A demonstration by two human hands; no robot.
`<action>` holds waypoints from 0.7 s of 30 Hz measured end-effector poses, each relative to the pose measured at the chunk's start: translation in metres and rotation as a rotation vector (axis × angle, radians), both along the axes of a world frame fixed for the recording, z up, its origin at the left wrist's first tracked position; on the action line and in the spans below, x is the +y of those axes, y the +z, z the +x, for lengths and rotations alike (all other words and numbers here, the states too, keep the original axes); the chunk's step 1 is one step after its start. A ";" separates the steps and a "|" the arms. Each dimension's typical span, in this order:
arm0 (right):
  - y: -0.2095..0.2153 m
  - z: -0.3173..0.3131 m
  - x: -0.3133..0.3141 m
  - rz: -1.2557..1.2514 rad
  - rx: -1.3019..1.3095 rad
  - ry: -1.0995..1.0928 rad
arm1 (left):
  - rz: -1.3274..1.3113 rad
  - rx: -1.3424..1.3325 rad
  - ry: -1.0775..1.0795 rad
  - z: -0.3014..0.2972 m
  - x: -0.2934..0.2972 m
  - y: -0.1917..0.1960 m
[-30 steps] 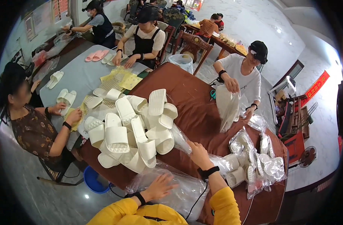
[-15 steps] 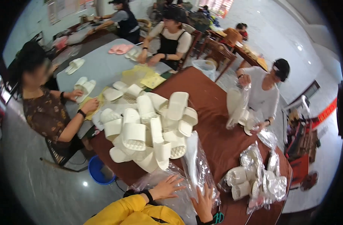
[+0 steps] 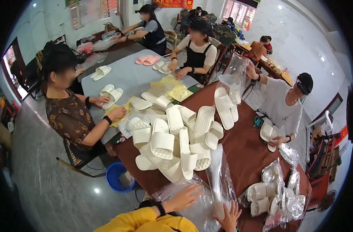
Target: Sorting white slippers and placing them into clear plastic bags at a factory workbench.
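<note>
My left hand [image 3: 183, 197] lies flat with spread fingers on a heap of clear plastic bags [image 3: 199, 210] at the near edge of the brown table [image 3: 246, 147]. My right hand [image 3: 229, 216] presses on the lower end of one long clear bag [image 3: 221, 178] that stands up from the heap; whether it grips the bag I cannot tell. Just beyond both hands lies a pile of several white slippers [image 3: 176, 143].
Bagged white slippers [image 3: 275, 191] are stacked at the right. A person in white across the table lifts a bag with slippers [image 3: 228, 100]. Other people sit at a grey table [image 3: 126, 77] to the left. A blue bucket [image 3: 118, 178] stands on the floor.
The view has swung left and down. My right hand dropped from the upright bag toward the near table edge; my left hand stays on the bag heap.
</note>
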State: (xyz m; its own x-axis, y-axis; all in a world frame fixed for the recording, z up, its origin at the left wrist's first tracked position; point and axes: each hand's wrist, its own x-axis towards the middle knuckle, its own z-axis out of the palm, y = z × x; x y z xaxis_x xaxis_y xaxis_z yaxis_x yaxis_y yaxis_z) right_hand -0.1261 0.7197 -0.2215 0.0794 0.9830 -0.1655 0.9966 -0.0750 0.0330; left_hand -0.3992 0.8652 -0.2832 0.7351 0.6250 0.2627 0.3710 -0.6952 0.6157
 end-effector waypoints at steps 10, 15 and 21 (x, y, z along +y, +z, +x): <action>-0.032 -0.018 -0.039 0.187 0.029 -0.003 | -1.189 -1.172 0.706 -0.052 0.010 0.057; -0.030 0.037 -0.039 0.114 0.383 -0.024 | -0.178 -0.150 0.380 -0.048 -0.010 0.006; 0.021 0.192 -0.020 0.422 0.670 -0.506 | 0.017 0.156 0.251 -0.048 -0.013 -0.011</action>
State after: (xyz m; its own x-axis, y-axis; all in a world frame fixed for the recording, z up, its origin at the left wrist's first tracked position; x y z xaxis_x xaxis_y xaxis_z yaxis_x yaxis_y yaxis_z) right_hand 0.0657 0.6995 -0.2008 0.5308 0.8469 0.0307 0.6437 -0.3793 -0.6647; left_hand -0.4469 0.8525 -0.2940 0.5905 0.7889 0.1704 0.6222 -0.5795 0.5264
